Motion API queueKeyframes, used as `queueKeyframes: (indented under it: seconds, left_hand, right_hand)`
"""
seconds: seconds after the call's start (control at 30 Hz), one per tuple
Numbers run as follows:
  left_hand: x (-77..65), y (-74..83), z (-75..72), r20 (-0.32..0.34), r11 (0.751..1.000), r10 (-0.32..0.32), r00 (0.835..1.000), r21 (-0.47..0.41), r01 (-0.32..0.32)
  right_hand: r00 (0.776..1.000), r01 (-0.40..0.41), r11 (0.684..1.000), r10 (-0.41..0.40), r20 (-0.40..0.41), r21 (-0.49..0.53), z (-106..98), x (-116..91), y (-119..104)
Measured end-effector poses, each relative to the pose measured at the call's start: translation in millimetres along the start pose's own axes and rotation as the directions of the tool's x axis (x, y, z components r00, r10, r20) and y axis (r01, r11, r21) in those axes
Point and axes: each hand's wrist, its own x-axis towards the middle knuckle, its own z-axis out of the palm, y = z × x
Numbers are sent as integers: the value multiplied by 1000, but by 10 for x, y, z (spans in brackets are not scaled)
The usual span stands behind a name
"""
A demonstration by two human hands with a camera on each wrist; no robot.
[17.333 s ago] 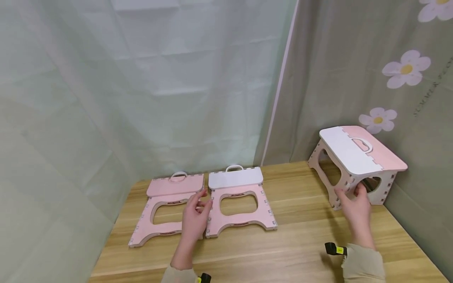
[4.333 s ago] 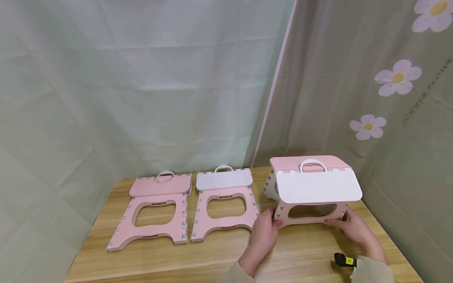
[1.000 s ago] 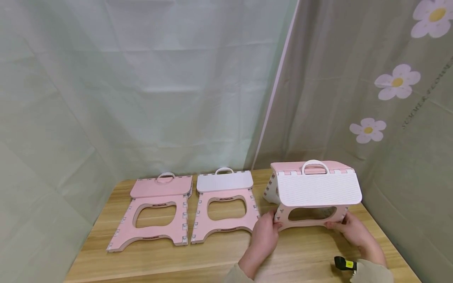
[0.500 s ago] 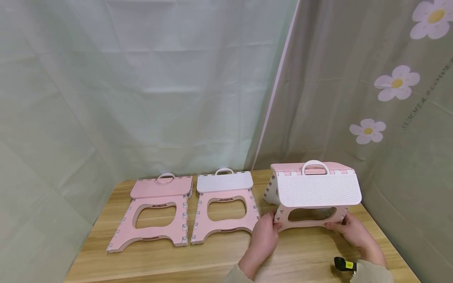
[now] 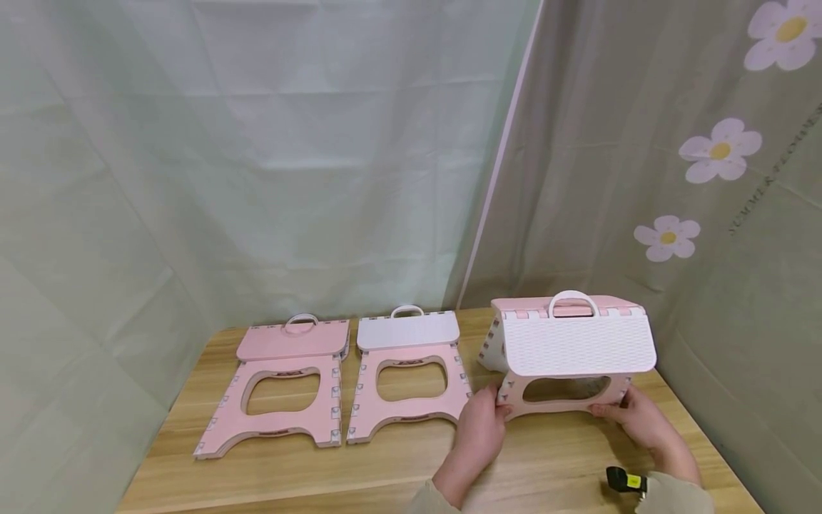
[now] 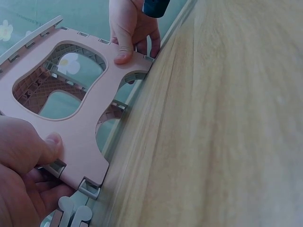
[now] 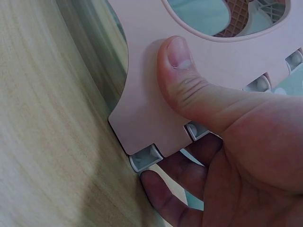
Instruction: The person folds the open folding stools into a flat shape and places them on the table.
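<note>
A pink and white folding stool [image 5: 574, 346] stands on the right of the table, its top bent into a ridge with the white handle [image 5: 574, 303] at the peak. By its near left leg my left hand [image 5: 480, 428] grips the pink leg panel; in the left wrist view the thumb [image 6: 51, 147] lies on the front, fingers behind the edge. My right hand [image 5: 648, 421] holds the near right leg, thumb [image 7: 179, 71] pressed flat on the panel, fingers curled behind in the right wrist view. The stool's far legs are mostly hidden.
Two folded stools lie flat on the wooden table [image 5: 308, 478]: one with a pink top [image 5: 292, 341] at left, one with a white top [image 5: 407, 330] beside it. Behind and at the right hang curtains [image 5: 334, 178]. A black wrist device [image 5: 619, 478] sits by the right sleeve.
At first the stool stood spread at back right with a flat top, my left hand near the pink folded stool. Now it is turned, partly folded and held by both hands; barely any motion lately.
</note>
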Motion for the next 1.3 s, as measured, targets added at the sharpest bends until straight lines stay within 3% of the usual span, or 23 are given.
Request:
queueKeyframes:
  seconds: [0.23, 1.3]
  left_hand:
    - [2, 19, -14, -13, 1000, 25, 1000, 8, -25]
    - [-18, 13, -6, -17, 999, 25, 1000, 37, -24]
  right_hand:
    - [1000, -8, 1000, 8, 2, 3, -5, 2, 13]
    - [1000, 13, 1000, -13, 1, -15, 14, 27, 21]
